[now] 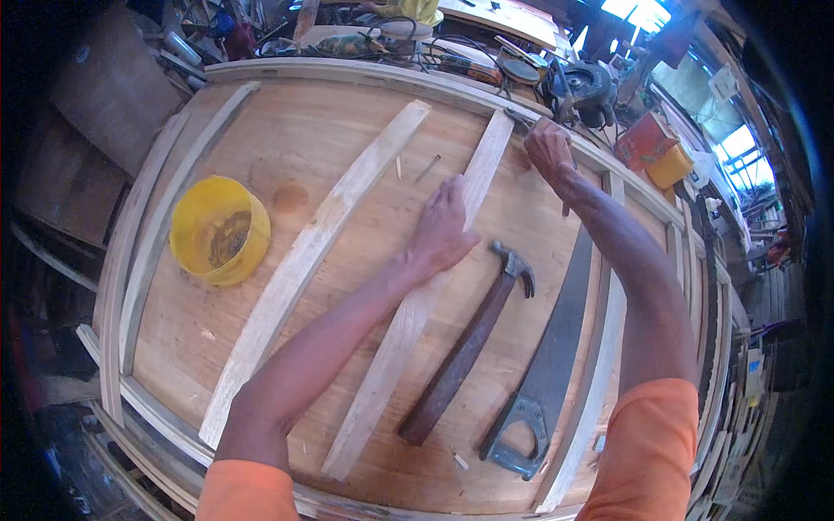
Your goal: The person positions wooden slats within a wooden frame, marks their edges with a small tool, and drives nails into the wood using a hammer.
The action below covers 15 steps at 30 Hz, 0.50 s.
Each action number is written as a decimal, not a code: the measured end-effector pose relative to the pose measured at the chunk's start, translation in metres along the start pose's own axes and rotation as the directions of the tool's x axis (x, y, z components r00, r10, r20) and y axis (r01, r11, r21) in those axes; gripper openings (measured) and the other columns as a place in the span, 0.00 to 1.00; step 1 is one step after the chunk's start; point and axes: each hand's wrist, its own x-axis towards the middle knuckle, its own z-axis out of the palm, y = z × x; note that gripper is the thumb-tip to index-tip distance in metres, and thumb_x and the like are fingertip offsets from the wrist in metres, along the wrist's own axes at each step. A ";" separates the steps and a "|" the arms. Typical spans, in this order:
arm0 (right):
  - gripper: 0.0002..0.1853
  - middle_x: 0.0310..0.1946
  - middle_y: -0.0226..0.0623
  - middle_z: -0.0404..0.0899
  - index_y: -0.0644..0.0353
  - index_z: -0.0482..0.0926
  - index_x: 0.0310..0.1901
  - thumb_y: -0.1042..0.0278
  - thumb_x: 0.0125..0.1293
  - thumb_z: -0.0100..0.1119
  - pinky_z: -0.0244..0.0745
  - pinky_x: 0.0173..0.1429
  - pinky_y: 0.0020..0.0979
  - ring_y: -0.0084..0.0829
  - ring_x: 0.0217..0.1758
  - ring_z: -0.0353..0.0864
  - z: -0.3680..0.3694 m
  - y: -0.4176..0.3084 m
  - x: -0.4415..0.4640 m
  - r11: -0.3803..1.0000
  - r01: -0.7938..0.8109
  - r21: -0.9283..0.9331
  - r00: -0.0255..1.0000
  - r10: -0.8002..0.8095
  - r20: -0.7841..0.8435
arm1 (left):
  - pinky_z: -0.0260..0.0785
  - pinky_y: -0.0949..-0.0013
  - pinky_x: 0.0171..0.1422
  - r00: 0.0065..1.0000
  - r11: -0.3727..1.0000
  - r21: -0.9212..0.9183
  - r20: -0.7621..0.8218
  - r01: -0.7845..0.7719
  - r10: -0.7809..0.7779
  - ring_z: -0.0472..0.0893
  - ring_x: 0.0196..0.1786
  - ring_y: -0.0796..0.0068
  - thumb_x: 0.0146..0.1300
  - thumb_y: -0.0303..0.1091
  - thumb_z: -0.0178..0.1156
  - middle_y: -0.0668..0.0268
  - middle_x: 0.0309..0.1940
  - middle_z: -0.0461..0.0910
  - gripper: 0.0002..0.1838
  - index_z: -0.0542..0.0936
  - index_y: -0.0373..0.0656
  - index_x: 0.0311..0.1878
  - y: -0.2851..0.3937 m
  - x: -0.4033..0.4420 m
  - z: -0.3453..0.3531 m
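Observation:
My left hand [441,224] grips a pale wooden slat [391,347] around its upper middle, with the thumb over its right edge. The slat lies slanted across a plywood panel [347,286]. At the slat's far end, my right hand [549,149] is closed round a dark metal tool [519,115]. My fingers cover most of it, so its kind is unclear. Between my arms lie a claw hammer [469,347] with a brown handle and a handsaw [552,347] with a grey handle. A nail [427,168] rests on the panel left of the slat.
A yellow bucket [219,230] with small dark contents stands at the left. Another slat [313,230] lies beside it, and a wooden frame [347,71] borders the panel. Beyond the far edge are a circular saw [586,91], cables, a red container [645,141] and a yellow one [669,165].

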 end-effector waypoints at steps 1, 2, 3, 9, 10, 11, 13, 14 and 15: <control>0.08 0.32 0.42 0.80 0.65 0.85 0.37 0.69 0.68 0.60 0.76 0.21 0.37 0.35 0.32 0.85 0.001 0.000 0.000 1.000 0.011 0.000 1.000 -0.011 -0.001 | 0.53 0.50 0.85 1.000 1.000 0.000 0.000 -0.001 0.001 0.61 0.79 0.34 0.54 0.33 0.68 0.30 0.75 0.60 0.53 0.51 0.19 0.77 0.001 0.000 -0.001; 0.08 0.31 0.41 0.79 0.65 0.85 0.36 0.70 0.68 0.59 0.76 0.21 0.37 0.35 0.30 0.84 0.003 0.000 0.001 1.000 0.021 -0.001 1.000 -0.021 -0.003 | 0.53 0.51 0.85 1.000 1.000 0.014 -0.008 -0.003 0.004 0.61 0.79 0.34 0.54 0.33 0.68 0.30 0.75 0.60 0.53 0.51 0.19 0.77 0.003 0.000 -0.001; 0.08 0.31 0.41 0.79 0.65 0.85 0.36 0.70 0.68 0.59 0.76 0.21 0.37 0.35 0.30 0.84 0.001 0.001 0.001 1.000 0.020 -0.001 1.000 -0.020 -0.003 | 0.52 0.51 0.86 1.000 1.000 0.027 -0.016 -0.005 0.006 0.60 0.80 0.35 0.54 0.33 0.68 0.30 0.75 0.60 0.53 0.51 0.19 0.77 0.004 0.000 -0.002; 0.13 0.31 0.45 0.78 0.70 0.85 0.39 0.66 0.69 0.58 0.74 0.15 0.50 0.43 0.29 0.83 0.000 -0.014 0.007 1.000 -0.021 -0.019 0.995 0.023 0.100 | 0.52 0.51 0.86 0.999 0.998 0.061 -0.026 -0.017 0.019 0.61 0.79 0.34 0.55 0.33 0.69 0.30 0.75 0.60 0.52 0.53 0.19 0.77 0.004 -0.001 -0.001; 0.13 0.31 0.47 0.78 0.71 0.85 0.39 0.67 0.69 0.58 0.74 0.15 0.51 0.45 0.29 0.83 0.000 -0.013 0.008 1.000 -0.022 0.012 0.995 0.021 0.101 | 0.52 0.51 0.86 1.000 0.998 0.060 -0.026 -0.016 0.018 0.61 0.79 0.34 0.55 0.33 0.69 0.30 0.75 0.60 0.52 0.53 0.19 0.77 0.005 -0.001 -0.002; 0.13 0.31 0.48 0.78 0.71 0.85 0.39 0.67 0.69 0.59 0.74 0.15 0.52 0.46 0.29 0.83 -0.001 -0.014 0.009 0.999 -0.022 0.043 0.995 0.017 0.102 | 0.52 0.51 0.86 0.999 0.999 0.039 -0.017 -0.027 0.027 0.60 0.79 0.34 0.55 0.33 0.68 0.30 0.75 0.60 0.51 0.53 0.19 0.77 0.006 -0.001 -0.004; 0.14 0.31 0.49 0.78 0.71 0.85 0.39 0.66 0.69 0.58 0.74 0.16 0.53 0.46 0.29 0.83 -0.004 -0.015 0.013 0.999 -0.004 0.037 0.993 0.000 0.115 | 0.52 0.51 0.86 1.000 0.999 0.017 -0.010 -0.029 0.029 0.60 0.79 0.34 0.55 0.33 0.67 0.30 0.75 0.60 0.51 0.53 0.19 0.77 0.005 -0.001 -0.006; 0.14 0.32 0.50 0.79 0.71 0.85 0.39 0.66 0.69 0.58 0.74 0.16 0.53 0.46 0.29 0.83 -0.005 -0.016 0.013 0.999 0.008 0.031 0.991 -0.012 0.131 | 0.53 0.50 0.86 0.999 0.999 0.006 -0.017 -0.032 0.033 0.60 0.79 0.34 0.55 0.33 0.66 0.30 0.75 0.60 0.51 0.53 0.18 0.76 0.006 0.000 -0.006; 0.14 0.31 0.50 0.79 0.72 0.85 0.39 0.66 0.68 0.58 0.73 0.14 0.51 0.46 0.28 0.84 -0.005 -0.017 0.013 0.999 0.001 0.034 0.993 -0.005 0.120 | 0.53 0.50 0.86 0.999 0.999 -0.004 -0.027 -0.036 0.036 0.61 0.79 0.34 0.54 0.33 0.65 0.30 0.75 0.60 0.50 0.53 0.18 0.76 0.005 0.000 -0.005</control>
